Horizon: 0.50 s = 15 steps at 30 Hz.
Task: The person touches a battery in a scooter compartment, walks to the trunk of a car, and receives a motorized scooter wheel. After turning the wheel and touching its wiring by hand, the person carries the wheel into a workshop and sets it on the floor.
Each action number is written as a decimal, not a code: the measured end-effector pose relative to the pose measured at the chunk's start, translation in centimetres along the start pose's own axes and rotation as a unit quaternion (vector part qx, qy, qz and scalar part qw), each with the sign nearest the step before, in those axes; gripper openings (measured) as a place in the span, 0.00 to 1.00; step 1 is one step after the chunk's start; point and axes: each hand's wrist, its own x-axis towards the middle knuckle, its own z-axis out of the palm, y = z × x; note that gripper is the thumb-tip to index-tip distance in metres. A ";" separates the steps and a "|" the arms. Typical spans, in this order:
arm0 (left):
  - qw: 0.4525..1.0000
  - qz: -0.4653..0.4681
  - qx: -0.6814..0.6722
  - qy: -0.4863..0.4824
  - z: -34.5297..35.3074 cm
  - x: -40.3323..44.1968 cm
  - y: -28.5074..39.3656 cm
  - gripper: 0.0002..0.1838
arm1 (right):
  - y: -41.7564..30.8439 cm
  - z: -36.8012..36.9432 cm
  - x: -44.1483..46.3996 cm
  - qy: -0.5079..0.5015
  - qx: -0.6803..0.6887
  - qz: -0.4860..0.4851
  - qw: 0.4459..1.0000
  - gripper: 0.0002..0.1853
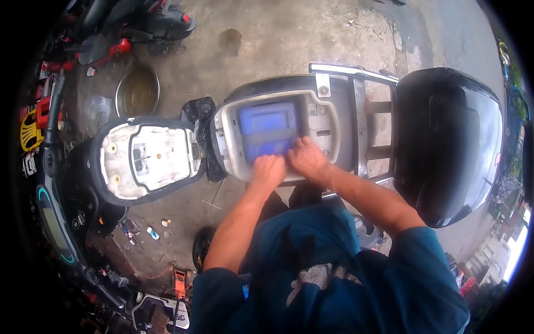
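An electric scooter lies across the view with its seat compartment (225, 155) uncovered. Inside the compartment sits a blue box-shaped block (267, 123), perhaps a battery pack, with a greyish band across its middle. My left hand (270, 170) is closed at the near edge of the block, knuckles up. Close beside it, to the right, my right hand (307, 157) is also closed, over the near right corner of the compartment. The fingertips of both hands are hidden, so what they grip cannot be made out.
The upturned seat (161, 157) shows its white underside at left. A metal rack (359, 117) and black top box (448, 145) are at right. On the concrete floor stand a round basin (137, 92), small bottles (153, 232) and an orange tool (179, 282). The handlebar display (54, 225) is far left.
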 end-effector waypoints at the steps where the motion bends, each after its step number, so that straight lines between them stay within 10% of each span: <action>1: 1.000 0.021 0.012 0.012 -0.2 -0.2 0.0 0.05 | -0.1 -0.1 -0.1 -0.003 -0.026 -0.004 1.000 0.08; 10: 0.978 0.184 0.100 -0.025 0.2 1.6 -0.8 0.03 | 0.4 -1.0 -0.5 -0.043 -0.025 -0.027 0.998 0.10; 15: 0.996 0.085 0.014 -0.001 0.6 1.1 -0.3 0.07 | 0.2 -0.1 -0.1 -0.025 -0.043 -0.001 0.999 0.10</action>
